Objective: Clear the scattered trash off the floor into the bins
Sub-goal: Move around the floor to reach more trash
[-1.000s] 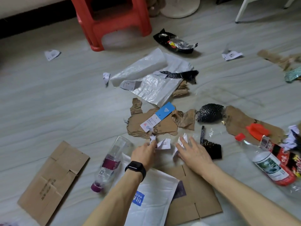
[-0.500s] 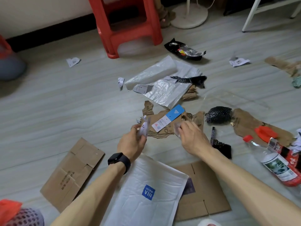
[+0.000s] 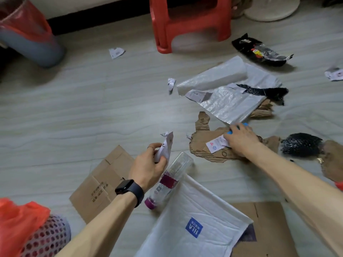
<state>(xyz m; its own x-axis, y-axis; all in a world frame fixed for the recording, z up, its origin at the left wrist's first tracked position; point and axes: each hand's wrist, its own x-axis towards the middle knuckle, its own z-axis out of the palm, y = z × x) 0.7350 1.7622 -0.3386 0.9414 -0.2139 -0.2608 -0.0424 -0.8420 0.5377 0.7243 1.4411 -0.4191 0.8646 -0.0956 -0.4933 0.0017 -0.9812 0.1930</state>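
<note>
My left hand is closed on several white paper scraps, held above the floor near an empty clear bottle with a purple cap. My right hand lies flat on a white and blue paper tag that rests on torn brown cardboard; whether it grips the tag I cannot tell. A mesh bin with an orange bag stands at the bottom left. A grey bin with a red bag stands at the top left.
A red plastic stool stands at the back. Silver mailers, a black snack wrapper, black netting, flat cardboard, a white padded envelope and small paper scraps litter the floor.
The view has swung left, bringing both bins into sight. My right hand moved forward onto the tag on the cardboard. My left hand still holds the paper scraps, drawn slightly toward the left.
</note>
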